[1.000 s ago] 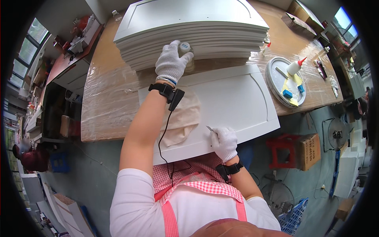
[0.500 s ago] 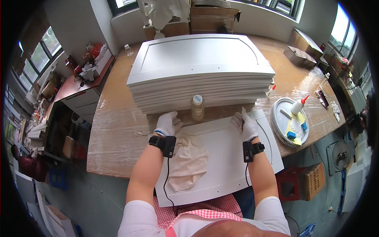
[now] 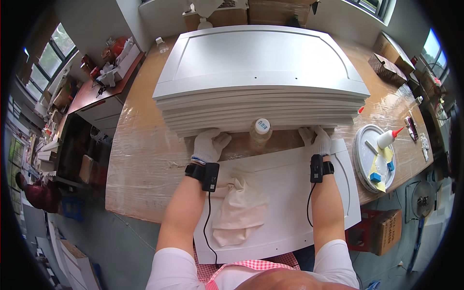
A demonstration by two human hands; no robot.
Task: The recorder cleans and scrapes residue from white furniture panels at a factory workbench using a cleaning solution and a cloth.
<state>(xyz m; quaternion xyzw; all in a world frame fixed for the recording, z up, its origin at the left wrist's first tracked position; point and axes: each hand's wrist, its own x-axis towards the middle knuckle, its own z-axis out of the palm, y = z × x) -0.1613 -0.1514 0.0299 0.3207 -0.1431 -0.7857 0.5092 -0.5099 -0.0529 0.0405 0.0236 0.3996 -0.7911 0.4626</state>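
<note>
Left hand and right hand, gloved, fingers curled at near edge of panel stack, likely bracing it. Jar between hands. Cloth on loose panel nearer body, desk beneath.

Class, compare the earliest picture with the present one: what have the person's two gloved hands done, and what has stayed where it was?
The right hand left the near edge of the flat white panel and moved up to the stack of white panels. The left hand came off the small capped jar and dropped to the stack's edge beside it. Jar, beige cloth and round tray stayed put.
</note>
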